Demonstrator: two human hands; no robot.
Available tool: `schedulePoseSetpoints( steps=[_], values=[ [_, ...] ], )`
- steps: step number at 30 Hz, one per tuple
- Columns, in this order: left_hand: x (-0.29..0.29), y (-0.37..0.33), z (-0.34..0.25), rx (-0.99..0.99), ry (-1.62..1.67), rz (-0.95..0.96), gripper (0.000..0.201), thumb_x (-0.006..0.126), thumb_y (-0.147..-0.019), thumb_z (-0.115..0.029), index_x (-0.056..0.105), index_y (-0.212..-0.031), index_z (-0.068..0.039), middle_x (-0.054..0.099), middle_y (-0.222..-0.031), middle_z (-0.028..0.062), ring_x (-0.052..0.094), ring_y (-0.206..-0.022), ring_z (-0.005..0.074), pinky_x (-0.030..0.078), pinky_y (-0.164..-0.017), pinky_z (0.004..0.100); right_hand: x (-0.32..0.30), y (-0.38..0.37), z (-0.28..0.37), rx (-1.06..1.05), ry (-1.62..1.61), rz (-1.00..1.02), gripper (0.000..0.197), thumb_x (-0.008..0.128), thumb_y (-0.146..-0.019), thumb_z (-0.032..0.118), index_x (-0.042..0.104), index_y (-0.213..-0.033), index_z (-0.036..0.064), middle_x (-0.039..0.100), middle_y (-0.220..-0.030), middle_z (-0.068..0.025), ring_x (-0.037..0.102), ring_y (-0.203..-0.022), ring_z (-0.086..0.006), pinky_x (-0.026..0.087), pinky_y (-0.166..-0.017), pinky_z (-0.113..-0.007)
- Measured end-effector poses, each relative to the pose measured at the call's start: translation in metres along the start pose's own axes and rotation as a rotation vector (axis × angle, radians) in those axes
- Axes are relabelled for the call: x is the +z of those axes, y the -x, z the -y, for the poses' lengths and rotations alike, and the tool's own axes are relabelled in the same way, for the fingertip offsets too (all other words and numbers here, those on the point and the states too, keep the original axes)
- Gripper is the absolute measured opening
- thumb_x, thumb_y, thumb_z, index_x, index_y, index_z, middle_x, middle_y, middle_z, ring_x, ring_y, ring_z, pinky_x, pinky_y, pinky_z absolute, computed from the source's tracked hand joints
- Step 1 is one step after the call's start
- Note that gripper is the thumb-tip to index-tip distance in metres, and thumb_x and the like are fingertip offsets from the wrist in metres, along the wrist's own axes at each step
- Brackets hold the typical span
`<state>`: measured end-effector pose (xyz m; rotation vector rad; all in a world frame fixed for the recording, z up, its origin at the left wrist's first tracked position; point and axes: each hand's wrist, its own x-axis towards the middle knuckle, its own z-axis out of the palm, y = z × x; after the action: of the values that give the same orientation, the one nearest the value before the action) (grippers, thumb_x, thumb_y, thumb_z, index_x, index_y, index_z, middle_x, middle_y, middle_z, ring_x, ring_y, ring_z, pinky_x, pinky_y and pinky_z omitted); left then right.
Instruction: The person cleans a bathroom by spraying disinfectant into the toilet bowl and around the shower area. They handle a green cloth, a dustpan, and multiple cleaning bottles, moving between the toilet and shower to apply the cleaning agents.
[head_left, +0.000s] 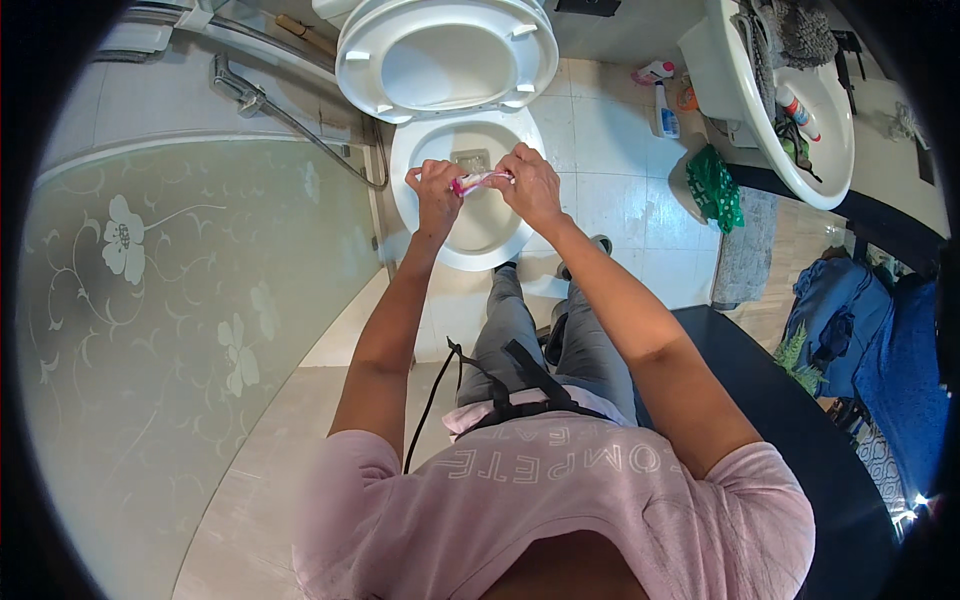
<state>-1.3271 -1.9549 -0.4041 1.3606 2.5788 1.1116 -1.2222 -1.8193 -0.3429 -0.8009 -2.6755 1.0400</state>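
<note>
My left hand and my right hand are close together over the toilet bowl. Between them stretches a small pink-and-white packet, probably of soft plastic. Fingers of both hands pinch it, the left at one end and the right at the other. Whether the packet is torn cannot be made out. Behind the hands, the toilet's seat and lid stand raised. Part of the bowl's inside shows below and between my wrists.
A frosted glass panel with flower patterns curves along the left, near a shower head and its hose. To the right are a white washbasin, a spray bottle, a green bag and a grey mat.
</note>
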Motion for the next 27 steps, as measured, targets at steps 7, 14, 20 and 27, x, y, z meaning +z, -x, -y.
schedulePoseSetpoints(
  steps=[7,14,20,27],
  values=[
    [-0.002,-0.001,-0.002,0.000,-0.009,0.043,0.026,0.064,-0.060,0.001,0.064,-0.078,-0.016,0.058,-0.073,-0.0043,0.051,-0.082,0.0160,0.023,-0.083,0.0385,0.007,0.005,-0.006,-0.079,0.060,-0.086,0.009,0.069,-0.068,0.014,0.066,-0.073,0.0076,0.055,-0.078,-0.0052,0.056,-0.076,-0.0236,0.045,-0.066,-0.036],
    [-0.004,-0.005,-0.010,0.013,-0.047,0.080,0.021,0.064,-0.062,0.000,0.065,-0.076,-0.015,0.058,-0.073,-0.0032,0.050,-0.086,0.0151,0.023,-0.083,0.0375,0.010,0.005,-0.010,-0.018,0.056,-0.083,0.010,0.070,-0.067,0.015,0.066,-0.073,0.0078,0.055,-0.077,-0.0054,0.056,-0.076,-0.0243,0.045,-0.065,-0.037],
    [-0.008,-0.006,-0.013,-0.015,-0.062,0.104,0.018,0.063,-0.064,-0.003,0.065,-0.076,-0.016,0.057,-0.071,-0.0037,0.050,-0.086,0.0150,0.023,-0.083,0.0383,0.014,0.012,-0.014,0.058,0.052,-0.086,0.009,0.070,-0.067,0.014,0.066,-0.073,0.0079,0.055,-0.074,-0.0058,0.056,-0.075,-0.0243,0.045,-0.064,-0.037],
    [-0.006,-0.008,-0.014,0.019,-0.068,0.113,0.017,0.065,-0.063,-0.003,0.064,-0.074,-0.016,0.058,-0.071,-0.0037,0.050,-0.083,0.0156,0.023,-0.082,0.0390,0.014,0.016,-0.020,0.140,0.030,-0.006,0.007,0.067,-0.070,0.017,0.067,-0.076,0.0131,0.053,-0.084,-0.0031,0.051,-0.088,-0.0219,0.038,-0.072,-0.038]
  ],
)
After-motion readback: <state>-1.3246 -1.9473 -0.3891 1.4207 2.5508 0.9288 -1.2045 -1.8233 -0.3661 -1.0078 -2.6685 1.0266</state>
